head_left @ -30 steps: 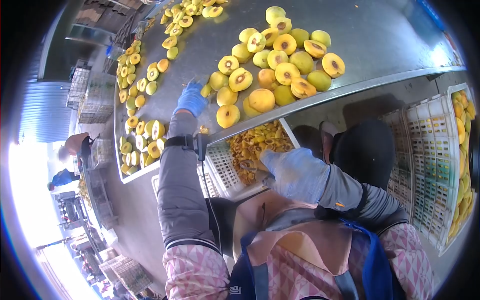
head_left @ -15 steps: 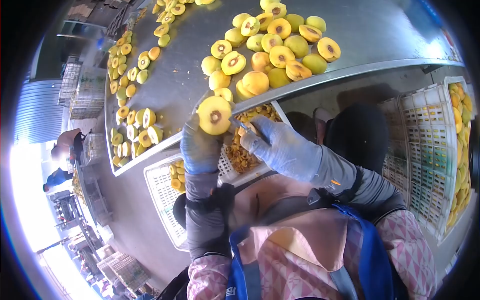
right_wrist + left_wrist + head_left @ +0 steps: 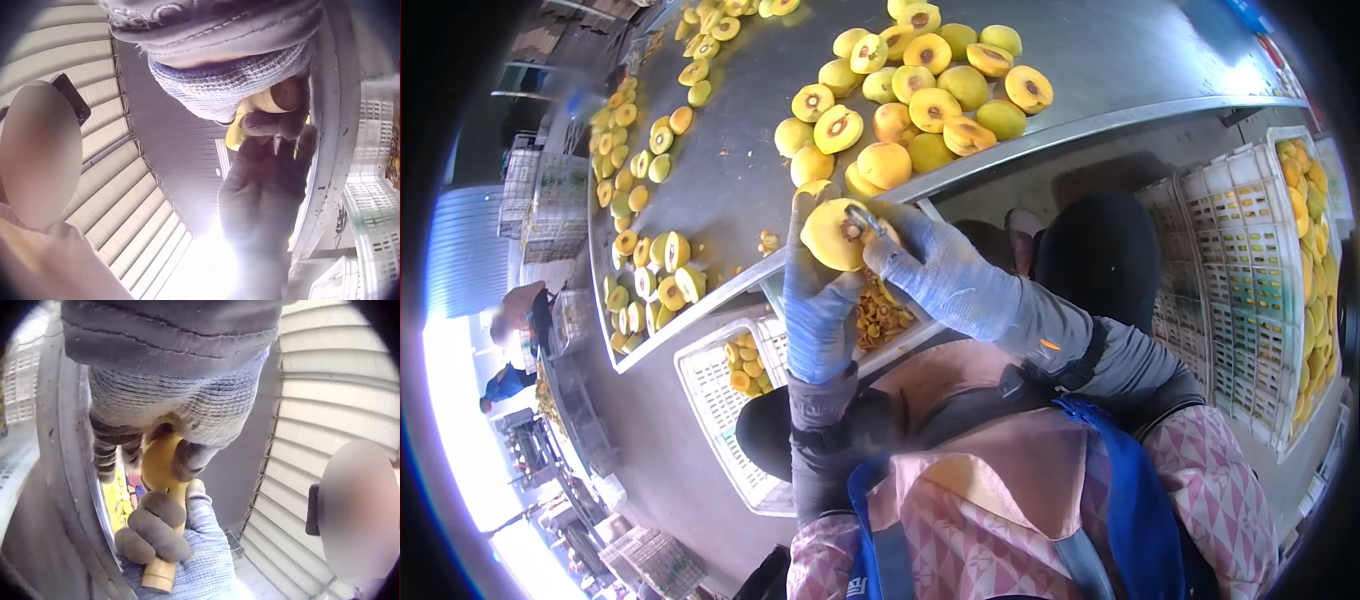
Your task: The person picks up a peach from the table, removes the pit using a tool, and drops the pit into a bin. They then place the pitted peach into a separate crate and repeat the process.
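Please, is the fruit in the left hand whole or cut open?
Cut open: the round yellow fruit half in the blue knit-gloved left hand shows its brown centre.

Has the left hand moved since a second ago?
Yes: the left hand has drawn back from over the metal table to the table's near edge.

Yellow fruit half (image 3: 828, 240) in left hand (image 3: 817, 312)

Remotely, I'm getting yellow on the held fruit (image 3: 828, 240), blue-grey on the gloves (image 3: 965, 280), tan on the handle (image 3: 160, 574), pink-and-white triangles on the sleeve (image 3: 1212, 470)
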Demonstrator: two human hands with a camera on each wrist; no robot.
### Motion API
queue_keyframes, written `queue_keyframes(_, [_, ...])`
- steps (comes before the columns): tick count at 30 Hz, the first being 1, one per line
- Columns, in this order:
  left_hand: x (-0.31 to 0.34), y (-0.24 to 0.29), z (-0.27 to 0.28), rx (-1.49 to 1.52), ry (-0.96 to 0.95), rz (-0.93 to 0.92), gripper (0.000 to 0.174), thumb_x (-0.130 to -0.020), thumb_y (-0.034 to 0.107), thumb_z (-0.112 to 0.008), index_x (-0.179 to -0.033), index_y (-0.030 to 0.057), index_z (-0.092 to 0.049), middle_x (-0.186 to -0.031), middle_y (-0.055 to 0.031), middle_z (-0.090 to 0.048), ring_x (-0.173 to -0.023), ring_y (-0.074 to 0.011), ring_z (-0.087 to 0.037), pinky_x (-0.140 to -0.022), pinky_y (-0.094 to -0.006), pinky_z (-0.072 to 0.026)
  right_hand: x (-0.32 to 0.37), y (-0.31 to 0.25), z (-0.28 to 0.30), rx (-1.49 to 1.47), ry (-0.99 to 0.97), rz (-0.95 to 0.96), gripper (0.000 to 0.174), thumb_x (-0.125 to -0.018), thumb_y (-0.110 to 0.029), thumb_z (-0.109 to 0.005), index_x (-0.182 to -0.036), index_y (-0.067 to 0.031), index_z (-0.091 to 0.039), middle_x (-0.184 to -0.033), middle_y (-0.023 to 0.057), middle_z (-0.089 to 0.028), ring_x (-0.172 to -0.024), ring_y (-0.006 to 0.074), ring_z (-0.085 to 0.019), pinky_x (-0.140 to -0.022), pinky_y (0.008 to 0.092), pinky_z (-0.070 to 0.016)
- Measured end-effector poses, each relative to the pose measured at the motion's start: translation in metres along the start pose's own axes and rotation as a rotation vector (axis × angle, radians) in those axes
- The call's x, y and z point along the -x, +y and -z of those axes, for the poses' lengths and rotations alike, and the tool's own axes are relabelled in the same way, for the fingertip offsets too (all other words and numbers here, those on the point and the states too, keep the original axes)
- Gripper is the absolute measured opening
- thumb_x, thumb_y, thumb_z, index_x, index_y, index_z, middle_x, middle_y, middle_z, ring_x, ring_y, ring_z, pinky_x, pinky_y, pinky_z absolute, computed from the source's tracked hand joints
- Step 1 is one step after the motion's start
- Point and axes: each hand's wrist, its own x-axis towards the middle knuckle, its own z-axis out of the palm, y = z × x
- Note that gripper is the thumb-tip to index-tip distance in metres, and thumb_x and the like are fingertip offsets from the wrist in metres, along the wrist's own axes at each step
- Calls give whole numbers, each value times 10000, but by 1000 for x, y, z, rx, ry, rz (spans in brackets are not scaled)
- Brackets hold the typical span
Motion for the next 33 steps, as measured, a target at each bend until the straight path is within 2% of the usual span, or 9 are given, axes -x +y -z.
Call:
queue_keyframes(2, [2,11,-7,-368,24,202,933,-775,80,-760,-1537,54,-222,-1396,-167,-479,-1185,-254,-573,-915,-325,-546,-1,-4,7,37,67,85,424,-992,-296,-577,-1299,-10,-511,-1000,220,-674,-965,325,-667,-827,367,-524])
queue_keyframes(3, [6,19,-14,-429,-41,194,705,-889,211,-667,-1483,32,-332,-1289,-158,-571,-967,-232,-672,-629,-282,-583,0,-6,12,179,50,97,461,-984,-297,-593,-1336,-18,-490,-1031,218,-674,-940,318,-685,-791,368,-540])
queue_keyframes(6, [1,25,1,-313,102,381,508,-981,309,-533,-1389,26,-425,-1236,-168,-595,-876,-227,-684,-543,-271,-558,1,-9,11,452,-30,147,489,-969,-289,-615,-1366,-41,-475,-1036,220,-673,-888,350,-695,-738,389,-562])
queue_keyframes(8, [4,9,24,159,-32,341,445,-1025,376,-427,-1301,31,-475,-1205,-174,-614,-963,-246,-671,-694,-324,-586,5,-8,5,584,-102,188,475,-963,-280,-621,-1358,-56,-481,-1009,224,-672,-862,388,-686,-722,408,-568])
queue_keyframes(11, [9,-3,14,290,414,355,418,-1030,351,-443,-1261,15,-537,-1220,-151,-630,-1160,-263,-581,-1064,-405,-432,10,0,0,567,-7,185,392,-958,-280,-624,-1266,-60,-523,-904,200,-672,-789,409,-670,-655,436,-556])
queue_keyframes(16, [5,-2,14,277,251,80,399,-1046,308,-419,-1283,8,-533,-1245,-144,-612,-1141,-252,-586,-1049,-392,-443,14,3,-9,654,-21,249,356,-956,-369,-598,-1088,-42,-552,-674,188,-630,-601,384,-644,-551,460,-522])
queue_keyframes(18, [3,-6,6,30,450,-36,458,-1028,382,-447,-1249,-6,-554,-1144,-129,-608,-1044,-202,-599,-905,-366,-519,16,5,-14,670,-27,216,340,-950,-372,-604,-1046,-49,-560,-658,181,-623,-579,383,-637,-530,461,-519])
queue_keyframes(27, [11,-15,1,-922,422,-375,399,-1065,296,-361,-1255,-11,-530,-1168,-131,-595,-1084,-214,-576,-987,-353,-467,18,6,-20,756,48,233,332,-944,-355,-610,-1021,-36,-566,-628,150,-615,-548,337,-643,-493,420,-520])
queue_keyframes(33, [11,-16,0,-793,412,-395,358,-1045,243,-400,-1227,-34,-534,-1121,-136,-594,-1033,-226,-586,-952,-345,-479,23,0,-20,795,56,274,315,-942,-340,-612,-1015,-36,-567,-634,134,-618,-534,316,-644,-476,401,-518])
